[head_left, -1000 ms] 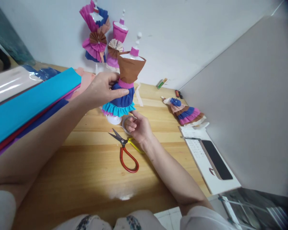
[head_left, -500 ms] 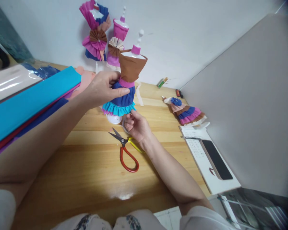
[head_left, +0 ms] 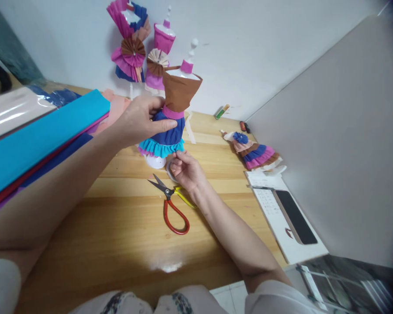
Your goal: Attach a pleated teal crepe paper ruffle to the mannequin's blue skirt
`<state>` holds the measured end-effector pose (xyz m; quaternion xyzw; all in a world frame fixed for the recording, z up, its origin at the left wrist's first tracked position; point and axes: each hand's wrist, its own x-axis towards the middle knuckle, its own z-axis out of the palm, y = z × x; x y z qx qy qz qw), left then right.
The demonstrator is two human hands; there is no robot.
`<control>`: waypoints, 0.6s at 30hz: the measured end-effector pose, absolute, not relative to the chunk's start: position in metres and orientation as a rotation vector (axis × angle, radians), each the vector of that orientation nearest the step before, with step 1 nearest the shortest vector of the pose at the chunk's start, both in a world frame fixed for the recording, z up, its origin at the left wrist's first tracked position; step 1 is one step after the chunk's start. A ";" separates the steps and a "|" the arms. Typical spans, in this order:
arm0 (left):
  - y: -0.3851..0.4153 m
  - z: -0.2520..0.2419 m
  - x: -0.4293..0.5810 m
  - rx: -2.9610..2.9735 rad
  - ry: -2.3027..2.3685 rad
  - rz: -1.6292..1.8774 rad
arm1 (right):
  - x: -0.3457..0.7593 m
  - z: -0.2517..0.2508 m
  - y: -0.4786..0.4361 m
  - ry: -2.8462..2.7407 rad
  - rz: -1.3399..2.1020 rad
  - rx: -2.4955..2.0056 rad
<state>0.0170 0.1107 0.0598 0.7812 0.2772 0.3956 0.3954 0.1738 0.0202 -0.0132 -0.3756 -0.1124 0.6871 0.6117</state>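
Note:
A small white dress form [head_left: 155,162] stands upright on the table, wearing a paper dress [head_left: 181,90] with a brown bodice, pink waistband and blue skirt. A turquoise ruffle [head_left: 160,149] edges the skirt, with purple below it. My left hand [head_left: 147,120] is wrapped round the waist from the left, thumb across the blue skirt. At the lower right of the hem, my right hand [head_left: 185,168] pinches the ruffle's edge between thumb and fingertips. Scissors [head_left: 168,192] with one red and one yellow handle lie spread just below. Partly behind my right fingers sits a roll of tape [head_left: 170,171].
Two dressed forms, one with a brown rosette [head_left: 133,47], stand by the wall. Folded turquoise paper [head_left: 49,135] and other sheets lie left. To the right are a layered doll dress [head_left: 253,150], a glue stick [head_left: 222,112], and a phone [head_left: 296,217] on a white board [head_left: 278,231].
My right fingers have shifted slightly left along the hem and closed more on the ruffle's edge. The dress form leans very slightly to the right. My left hand keeps its hold.

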 end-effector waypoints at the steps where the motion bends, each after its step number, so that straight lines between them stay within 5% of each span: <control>1: 0.111 0.060 0.017 1.979 0.703 1.002 | 0.174 -0.014 0.020 -0.262 1.591 -0.864; 18: 0.110 0.059 0.017 1.943 0.700 0.994 | 0.183 -0.014 0.024 -0.350 1.596 -0.923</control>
